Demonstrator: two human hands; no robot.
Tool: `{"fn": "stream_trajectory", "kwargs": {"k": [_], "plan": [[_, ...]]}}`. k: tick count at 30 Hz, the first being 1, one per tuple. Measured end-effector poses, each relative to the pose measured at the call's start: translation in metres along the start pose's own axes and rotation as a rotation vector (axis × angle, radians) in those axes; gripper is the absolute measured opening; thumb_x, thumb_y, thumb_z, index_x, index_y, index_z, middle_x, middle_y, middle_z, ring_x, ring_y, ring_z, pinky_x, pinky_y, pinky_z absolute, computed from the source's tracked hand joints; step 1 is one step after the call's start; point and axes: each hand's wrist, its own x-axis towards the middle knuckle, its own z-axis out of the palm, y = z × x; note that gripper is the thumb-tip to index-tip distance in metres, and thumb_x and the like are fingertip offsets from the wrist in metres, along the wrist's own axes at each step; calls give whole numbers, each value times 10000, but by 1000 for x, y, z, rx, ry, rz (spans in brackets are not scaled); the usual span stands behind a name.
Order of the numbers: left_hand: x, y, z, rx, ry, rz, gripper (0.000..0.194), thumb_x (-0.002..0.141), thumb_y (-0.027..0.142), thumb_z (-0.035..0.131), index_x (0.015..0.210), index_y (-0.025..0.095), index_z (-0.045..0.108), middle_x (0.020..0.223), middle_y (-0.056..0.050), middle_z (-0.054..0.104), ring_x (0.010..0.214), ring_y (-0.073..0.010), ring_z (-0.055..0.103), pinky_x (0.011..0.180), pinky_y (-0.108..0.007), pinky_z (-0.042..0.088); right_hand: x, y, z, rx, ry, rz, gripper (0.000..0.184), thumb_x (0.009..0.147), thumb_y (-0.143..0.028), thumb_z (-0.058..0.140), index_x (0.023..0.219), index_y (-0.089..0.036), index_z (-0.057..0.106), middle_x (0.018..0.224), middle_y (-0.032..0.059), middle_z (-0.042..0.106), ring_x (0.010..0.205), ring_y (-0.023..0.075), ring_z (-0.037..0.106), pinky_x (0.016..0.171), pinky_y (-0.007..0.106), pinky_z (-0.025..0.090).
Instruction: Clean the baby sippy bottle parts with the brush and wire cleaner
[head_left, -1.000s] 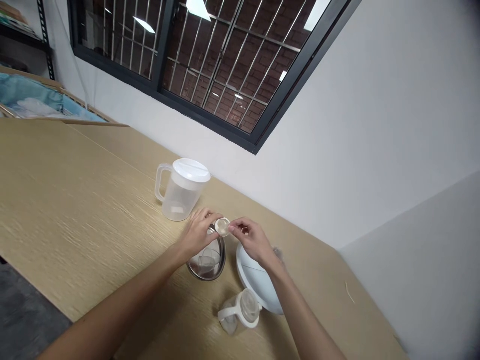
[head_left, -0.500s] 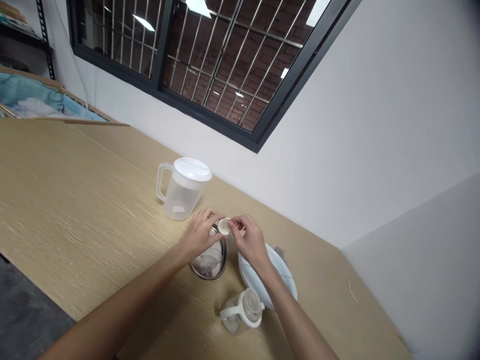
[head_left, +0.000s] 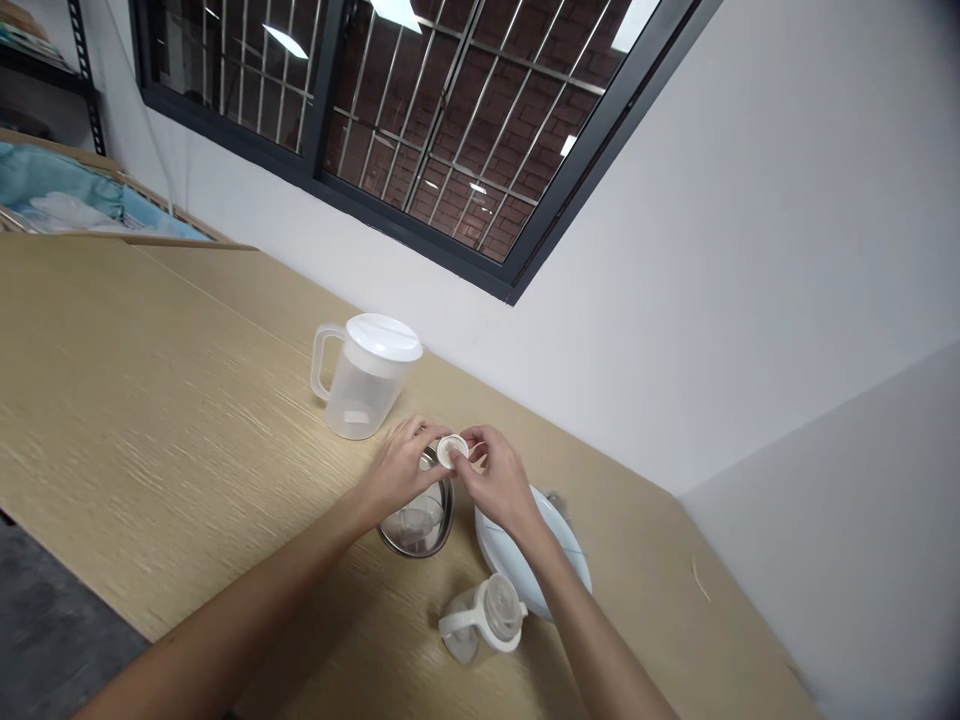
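Observation:
A small round white lid [head_left: 452, 452] with a raised rim is held up over the metal bowl. My left hand [head_left: 405, 465] grips its left side between thumb and fingers. From the right, my right hand [head_left: 495, 475] puts its thumb on the lid's face, with the fingers curled at its edge. A thin pale edge shows between those fingers, too small to name. Below my left hand, the shiny metal bowl [head_left: 448, 525] has clear, glass-like pieces inside. A clear jar with a white handle [head_left: 484, 620] stands nearer to me.
A translucent pitcher with a white lid [head_left: 371, 385] stands beyond my left hand. Under my right forearm lies a pale blue oval dish or lid [head_left: 566, 555]. A thin pale strip [head_left: 700, 580] lies at right on the wooden table [head_left: 187, 420]. Behind are a wall and barred window.
My right hand has moved left and closer to the lid, its thumb now on the lid's face. The lid shifted slightly right with my left hand.

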Motion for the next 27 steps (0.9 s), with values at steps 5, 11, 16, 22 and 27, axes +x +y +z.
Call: {"fn": "stream_trajectory", "kwargs": {"k": [5,11,16,22,27], "plan": [[0,2,-2,-23,-16,-29,421,825,373,778,1203,265,629,1075,-24,618,1001,-233,633,891,-376,470,0,-6,-8,86,-26,67,232,768,-281,601,985,-199,595,967,64,671,713,180,643,709,342,506],[0,5,-2,-23,35,-14,383,840,364,759,1186,263,629,1073,-35,628,1002,-237,640,888,-376,489,0,-4,-11,253,-109,169,258,740,-296,631,974,-201,579,877,34,673,645,184,690,629,330,543],[-1,7,-3,-61,67,14,399,831,349,771,1191,261,623,1091,-49,620,1021,-236,633,898,-367,507,0,-1,-9,402,-151,226,237,746,-326,650,932,-197,581,763,29,685,691,203,703,677,355,584],[-1,7,-3,-51,66,33,422,830,375,776,1203,261,615,1085,-47,617,1011,-232,633,907,-370,503,-1,-3,-10,474,-145,257,233,732,-312,671,915,-193,589,753,33,689,689,191,686,709,359,583],[-2,8,-3,-43,61,35,409,839,389,764,1200,264,617,1082,-51,615,1013,-235,629,902,-370,504,-2,-2,-9,476,-127,250,239,726,-308,694,911,-194,596,738,33,685,681,193,670,690,351,567]]}}
